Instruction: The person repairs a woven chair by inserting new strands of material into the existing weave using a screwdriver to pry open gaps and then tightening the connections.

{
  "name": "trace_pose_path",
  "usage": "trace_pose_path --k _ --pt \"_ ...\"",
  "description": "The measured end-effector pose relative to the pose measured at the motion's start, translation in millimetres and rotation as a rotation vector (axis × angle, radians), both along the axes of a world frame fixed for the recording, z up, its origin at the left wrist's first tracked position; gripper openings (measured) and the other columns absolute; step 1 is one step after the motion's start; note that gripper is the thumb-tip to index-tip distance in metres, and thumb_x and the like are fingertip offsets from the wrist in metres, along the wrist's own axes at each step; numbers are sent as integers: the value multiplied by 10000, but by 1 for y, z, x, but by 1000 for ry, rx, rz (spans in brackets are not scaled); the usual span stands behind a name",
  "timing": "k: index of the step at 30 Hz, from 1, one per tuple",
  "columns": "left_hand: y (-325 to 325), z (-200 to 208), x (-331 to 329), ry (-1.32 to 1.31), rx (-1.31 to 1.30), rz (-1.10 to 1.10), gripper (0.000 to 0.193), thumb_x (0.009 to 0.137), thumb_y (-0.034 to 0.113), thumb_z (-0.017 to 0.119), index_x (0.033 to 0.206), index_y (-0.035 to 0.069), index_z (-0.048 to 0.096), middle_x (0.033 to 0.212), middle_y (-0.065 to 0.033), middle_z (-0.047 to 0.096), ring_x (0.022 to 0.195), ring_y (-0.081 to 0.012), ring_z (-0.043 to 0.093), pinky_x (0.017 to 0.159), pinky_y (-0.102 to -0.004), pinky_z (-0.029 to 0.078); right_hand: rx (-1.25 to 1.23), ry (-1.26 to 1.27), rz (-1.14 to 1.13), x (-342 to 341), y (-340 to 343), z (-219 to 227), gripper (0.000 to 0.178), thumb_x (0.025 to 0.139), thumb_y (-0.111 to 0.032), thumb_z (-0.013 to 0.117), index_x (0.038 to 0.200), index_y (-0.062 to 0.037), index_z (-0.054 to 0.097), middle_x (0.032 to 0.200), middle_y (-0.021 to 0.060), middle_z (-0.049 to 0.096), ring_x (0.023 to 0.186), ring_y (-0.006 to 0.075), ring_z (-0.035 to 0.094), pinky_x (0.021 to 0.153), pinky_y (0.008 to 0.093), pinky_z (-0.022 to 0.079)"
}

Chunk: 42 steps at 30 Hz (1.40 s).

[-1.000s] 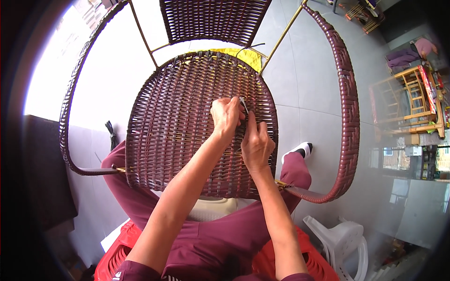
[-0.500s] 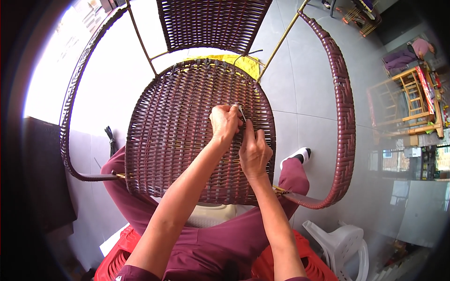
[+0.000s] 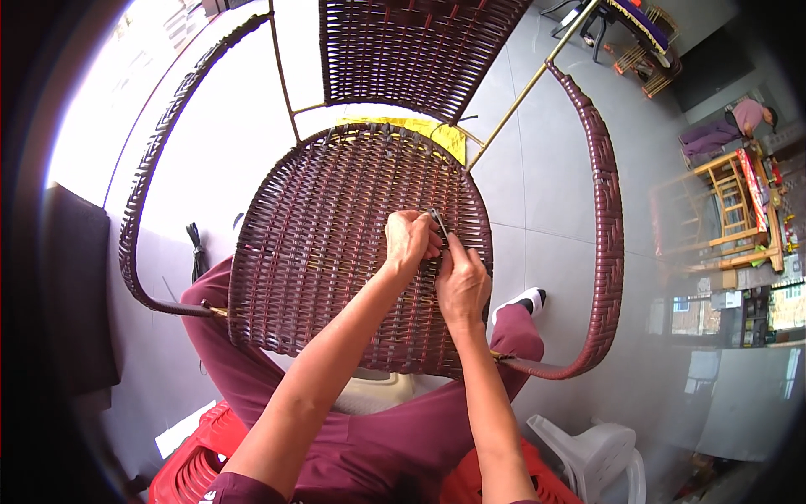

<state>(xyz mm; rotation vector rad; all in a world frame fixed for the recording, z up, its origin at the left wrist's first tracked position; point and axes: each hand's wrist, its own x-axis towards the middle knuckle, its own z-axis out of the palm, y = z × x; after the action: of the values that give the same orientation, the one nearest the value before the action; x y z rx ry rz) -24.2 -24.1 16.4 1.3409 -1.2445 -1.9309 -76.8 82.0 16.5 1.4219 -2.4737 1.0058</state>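
Before me is a woven chair with a dark brown-red wicker seat [image 3: 336,244]. Both hands rest on the right part of that seat, close together. My left hand [image 3: 410,240] is closed, its fingertips at a small slim grey metal tool [image 3: 439,223] that slants down toward the weave. Just right of it, my right hand [image 3: 463,286] has its fingers bent and index finger stretched to the tool's lower end. Whether the right fingers pinch a strand there is hidden.
The chair's wrapped armrests [image 3: 606,210] curve out on both sides, and its woven back [image 3: 411,50] rises beyond the seat. Yellow material [image 3: 449,143] shows behind the seat. Red plastic stools [image 3: 201,458] and a white plastic chair [image 3: 588,454] stand nearby. Another person [image 3: 730,130] is at the far right.
The view has shifted, so the chair sits slightly lower in the picture. My hands stay together at nearly the same place on the weave, and the metal tool shows more clearly.
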Motion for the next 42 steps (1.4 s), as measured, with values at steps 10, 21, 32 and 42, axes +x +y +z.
trace_pose_path --k 10,21,32,42 --pt "0 -3 -5 -19 -4 16 234 862 116 487 757 -62 597 562 -120 607 405 -143 543 387 -257 459 207 -36 -19 -18 -9 33 212 814 -118 585 1017 -86 639 754 133 609 671 320 619 578 410 492" --pt "2 1 -6 -49 -25 29 274 880 169 493 744 -43 601 553 -87 579 375 -108 481 338 -219 366 315 95 35 -16 -20 40 126 815 -120 565 888 -42 632 717 151 595 632 328 625 550 414 502" --pt "7 4 -4 -30 -92 41 283 880 188 508 756 -46 611 526 -74 571 361 -101 469 338 -223 365 80 157 74 -12 -2 -11 366 808 -3 528 1174 -27 543 776 149 528 587 302 604 493 381 502" --pt "6 5 -8 -76 -117 65 285 875 171 507 736 -52 614 519 -77 568 367 -104 459 354 -232 377 27 205 59 -10 -3 -17 378 781 16 526 1156 -12 557 758 137 520 578 292 597 479 364 501"
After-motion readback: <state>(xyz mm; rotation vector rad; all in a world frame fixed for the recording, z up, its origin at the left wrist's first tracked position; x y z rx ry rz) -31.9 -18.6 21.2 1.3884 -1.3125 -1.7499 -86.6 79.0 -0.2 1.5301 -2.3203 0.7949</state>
